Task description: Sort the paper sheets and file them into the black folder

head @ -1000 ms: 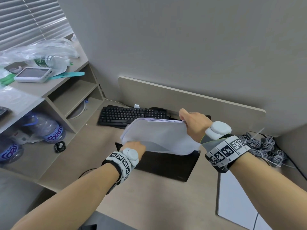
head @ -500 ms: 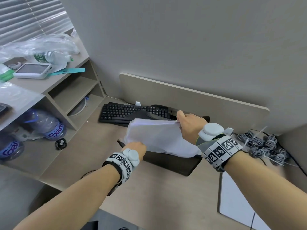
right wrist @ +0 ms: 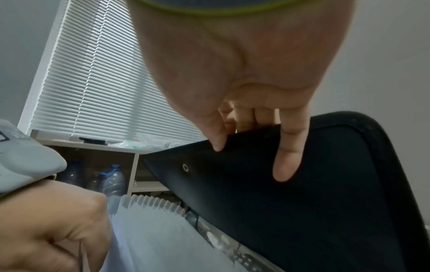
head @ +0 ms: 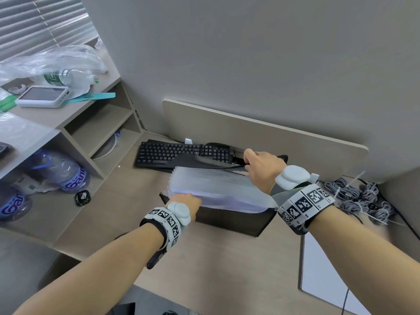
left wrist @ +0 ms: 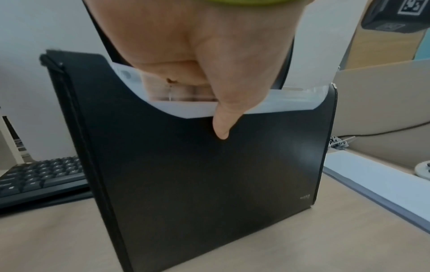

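Observation:
The black folder [head: 231, 220] stands upright on the desk, its white pleated pockets [head: 216, 189] fanned open and holding paper. My left hand [head: 186, 202] grips the folder's front wall [left wrist: 197, 174], thumb [left wrist: 223, 127] on the outside and fingers inside the first pocket. My right hand [head: 261, 169] pinches the edge of the folder's black flap [head: 204, 161] and holds it back over the keyboard. In the right wrist view the thumb and a fingertip [right wrist: 288, 165] lie on the flap [right wrist: 302, 202], above the pleats [right wrist: 151, 204] and my left hand [right wrist: 46, 230].
A black keyboard [head: 177, 153] lies just behind the folder. A shelf unit [head: 95, 123] with water bottles [head: 61, 171] stands to the left. Bundled grey cables [head: 359, 198] lie at the right. A flat white stack [head: 322, 276] rests on the desk's right front.
The white sheets held between both hands have dropped down into the folder. My right hand has let go of them and now holds the black flap.

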`<state>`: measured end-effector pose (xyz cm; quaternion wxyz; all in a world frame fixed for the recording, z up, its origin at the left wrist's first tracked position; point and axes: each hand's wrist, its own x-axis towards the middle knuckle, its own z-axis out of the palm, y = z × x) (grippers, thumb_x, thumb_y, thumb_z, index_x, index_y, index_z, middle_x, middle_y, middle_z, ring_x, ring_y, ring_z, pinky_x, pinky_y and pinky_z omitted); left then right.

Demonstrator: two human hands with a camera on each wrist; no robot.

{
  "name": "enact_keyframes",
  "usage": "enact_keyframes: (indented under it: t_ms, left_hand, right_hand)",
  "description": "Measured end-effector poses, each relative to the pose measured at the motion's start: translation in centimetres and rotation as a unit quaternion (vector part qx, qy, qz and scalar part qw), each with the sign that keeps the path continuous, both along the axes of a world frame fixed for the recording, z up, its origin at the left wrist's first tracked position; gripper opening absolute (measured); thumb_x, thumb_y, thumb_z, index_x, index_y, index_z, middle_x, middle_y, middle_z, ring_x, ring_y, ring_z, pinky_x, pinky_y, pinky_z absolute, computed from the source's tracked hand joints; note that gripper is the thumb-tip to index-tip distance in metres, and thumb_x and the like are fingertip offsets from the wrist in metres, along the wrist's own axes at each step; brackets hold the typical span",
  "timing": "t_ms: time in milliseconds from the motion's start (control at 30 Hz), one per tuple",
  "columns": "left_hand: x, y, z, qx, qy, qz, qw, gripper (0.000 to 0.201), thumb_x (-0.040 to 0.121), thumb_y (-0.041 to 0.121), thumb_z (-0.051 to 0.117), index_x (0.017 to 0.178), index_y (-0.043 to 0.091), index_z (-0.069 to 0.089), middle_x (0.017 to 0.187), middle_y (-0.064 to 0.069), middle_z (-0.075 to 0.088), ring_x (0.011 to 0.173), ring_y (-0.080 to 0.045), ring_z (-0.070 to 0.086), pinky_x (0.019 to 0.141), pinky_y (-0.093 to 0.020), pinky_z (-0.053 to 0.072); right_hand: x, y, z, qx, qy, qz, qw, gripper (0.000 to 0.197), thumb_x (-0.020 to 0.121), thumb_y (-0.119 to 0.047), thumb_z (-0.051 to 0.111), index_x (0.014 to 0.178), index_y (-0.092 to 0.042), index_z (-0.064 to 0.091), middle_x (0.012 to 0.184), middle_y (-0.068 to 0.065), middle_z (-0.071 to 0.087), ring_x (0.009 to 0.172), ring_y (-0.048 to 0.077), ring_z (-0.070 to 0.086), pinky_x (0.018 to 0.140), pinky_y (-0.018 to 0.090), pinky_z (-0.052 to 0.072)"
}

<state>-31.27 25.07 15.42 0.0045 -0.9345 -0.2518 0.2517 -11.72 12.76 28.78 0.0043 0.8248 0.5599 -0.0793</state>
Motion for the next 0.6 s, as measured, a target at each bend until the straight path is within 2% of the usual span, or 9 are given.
enact_keyframes:
  t_ms: [67,167,233,300,367,467,600]
  left_hand:
    - [0.0,0.2,0.4,0.001,0.002,0.005,1.0,0.014,0.084,0.014,0.056,0.089,0.015,0.069,0.083,-0.002,0.07,0.064,-0.019,0.057,0.056,-0.024,0.042]
    - [-0.5,0.5,0.5,-0.004,0.017,0.0,1.0,0.012,0.086,0.023,0.054,0.085,0.017,0.064,0.082,-0.004,0.065,0.066,-0.022,0.055,0.056,-0.025,0.039]
    - [-1.2,0.6,-0.1,-0.019,0.033,0.0,0.999,0.008,0.085,0.022,0.053,0.08,0.019,0.059,0.078,-0.002,0.059,0.064,-0.022,0.054,0.056,-0.024,0.039]
    - [-2.3,0.8,-1.4,-0.033,0.042,0.001,0.999,0.008,0.084,0.02,0.052,0.081,0.019,0.059,0.08,-0.001,0.061,0.064,-0.021,0.055,0.057,-0.023,0.039]
    - [-3.0,1.1,-2.5,-0.033,0.043,-0.007,0.998,0.013,0.086,0.02,0.051,0.096,0.017,0.06,0.093,-0.003,0.066,0.073,-0.022,0.059,0.064,-0.027,0.04]
    - [-3.9,2.0,-4.3,-0.019,0.019,-0.026,0.999,0.03,0.09,0.024,0.051,0.119,0.016,0.049,0.113,-0.003,0.063,0.1,-0.025,0.06,0.086,-0.034,0.038]
    - [-3.9,2.5,-6.8,-0.008,-0.009,-0.018,1.0,0.042,0.091,0.029,0.052,0.13,0.016,0.043,0.127,-0.005,0.055,0.117,-0.027,0.049,0.1,-0.039,0.034]
  right_hand:
    - [0.2,0.2,-0.2,0.013,0.013,-0.015,1.0,0.006,0.097,-0.022,0.04,0.096,-0.017,0.037,0.085,0.0,0.053,0.078,0.03,0.051,0.064,0.035,0.041]
    - [-0.2,0.6,-1.4,0.016,0.047,-0.042,0.998,0.008,0.097,-0.026,0.042,0.099,-0.018,0.044,0.087,0.003,0.056,0.081,0.032,0.055,0.068,0.036,0.046]
    - [-0.7,0.8,-3.2,0.007,0.076,-0.052,0.996,0.007,0.096,-0.024,0.043,0.097,-0.019,0.047,0.091,0.006,0.06,0.083,0.032,0.056,0.07,0.037,0.047]
    - [-1.3,1.1,-5.4,0.003,0.121,-0.068,0.99,0.007,0.094,-0.017,0.044,0.095,-0.02,0.05,0.093,0.007,0.061,0.086,0.031,0.058,0.069,0.035,0.046]
    - [-1.8,1.0,-7.3,0.006,0.154,-0.087,0.984,0.012,0.093,-0.014,0.045,0.097,-0.021,0.054,0.096,0.005,0.063,0.089,0.029,0.059,0.071,0.034,0.047]
    - [-2.7,1.1,-10.1,-0.001,0.193,-0.111,0.975,0.016,0.094,-0.015,0.046,0.104,-0.019,0.058,0.101,0.004,0.064,0.093,0.026,0.057,0.072,0.03,0.044]
    - [-3.3,0.7,-13.2,0.0,0.227,-0.141,0.964,0.017,0.093,-0.015,0.046,0.103,-0.02,0.06,0.098,0.004,0.065,0.09,0.024,0.058,0.076,0.031,0.047]
